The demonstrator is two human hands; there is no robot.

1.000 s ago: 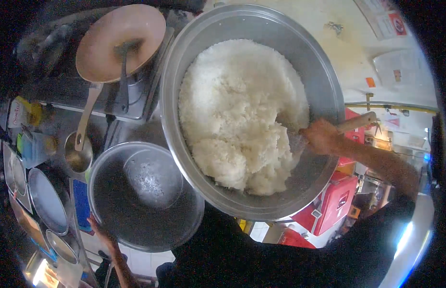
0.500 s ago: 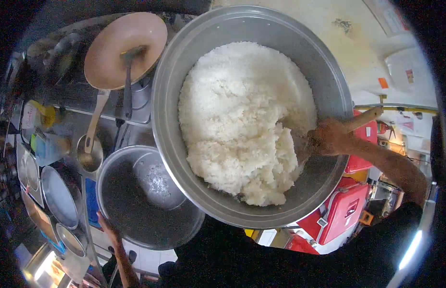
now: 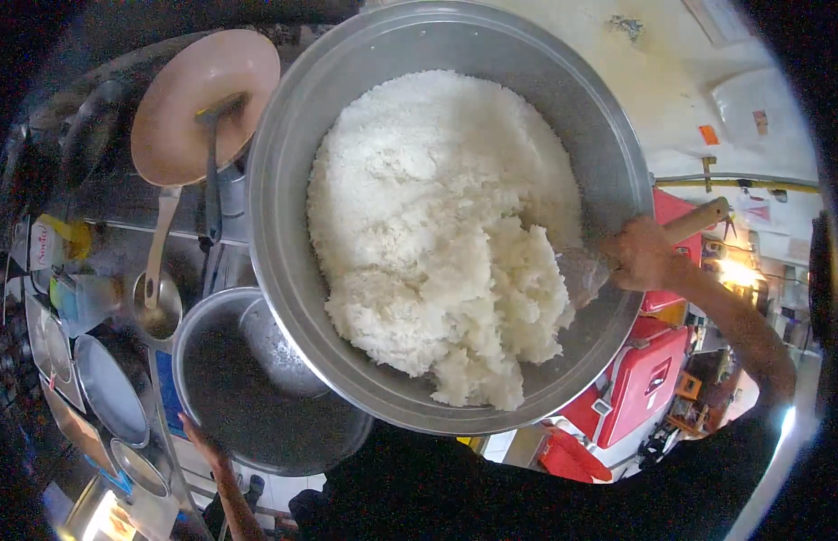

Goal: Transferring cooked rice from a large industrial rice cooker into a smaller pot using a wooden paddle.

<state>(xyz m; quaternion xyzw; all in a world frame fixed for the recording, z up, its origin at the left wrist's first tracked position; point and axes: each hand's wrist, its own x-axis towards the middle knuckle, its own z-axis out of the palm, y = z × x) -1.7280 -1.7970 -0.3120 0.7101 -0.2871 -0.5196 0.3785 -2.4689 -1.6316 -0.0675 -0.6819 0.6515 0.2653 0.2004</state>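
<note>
A large round metal pot (image 3: 608, 135) holds a mound of white cooked rice (image 3: 428, 198), broken into clumps on its near and right side. My right hand (image 3: 643, 254) is closed around a paddle with a pale wooden handle (image 3: 699, 220). The paddle's blade (image 3: 585, 273) is in the pot, against the right side of the rice. Lower left of the pot is a grey metal basin (image 3: 248, 397) with a shiny patch inside. My left hand (image 3: 204, 442) holds the basin's left rim, its fingers along the outer edge.
A pinkish frying pan (image 3: 198, 81) with a black-handled utensil (image 3: 213, 171) in it lies at the far left. A small metal bowl (image 3: 159, 311) and several shallow pans (image 3: 112, 392) are at the left. Red boxes (image 3: 649, 374) stand to the right beyond the pot.
The paddle and my right hand have moved slightly right. Rice clumps near the blade have shifted toward the near side. My left hand stays on the basin; the whole view has shifted a little.
</note>
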